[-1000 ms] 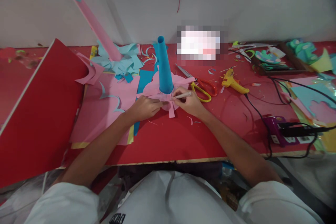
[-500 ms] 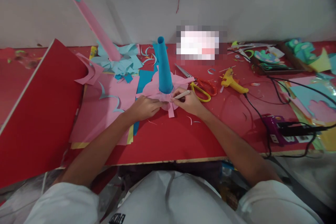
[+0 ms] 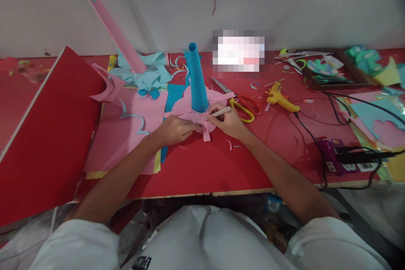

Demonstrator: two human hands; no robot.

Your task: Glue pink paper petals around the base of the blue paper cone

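Observation:
A blue paper cone (image 3: 198, 84) stands upright on a pink paper shape (image 3: 180, 104) with a scalloped edge, and pink strips spread out from its base. My right hand (image 3: 228, 122) is closed round a pale pen (image 3: 221, 112), its tip down at the pink paper just in front of the cone. From the left, my left hand (image 3: 177, 130) presses on the same pink paper, index finger reaching toward the pen tip and the other fingers curled. A pink strip (image 3: 206, 135) sticks out toward me between the hands. Scissors (image 3: 242, 105) with red and yellow handles lie beyond my right hand.
A yellow glue gun (image 3: 281, 99) with a black cord lies at right, near a purple box (image 3: 337, 158). Pink sheets (image 3: 126, 143) lie at left, by a leaning red board (image 3: 53, 135). A pink paper tube (image 3: 117, 33) rises from blue scraps (image 3: 142, 76).
My right hand and the pen have shifted very slightly to the right. My left hand and the cone stay nearly where they were.

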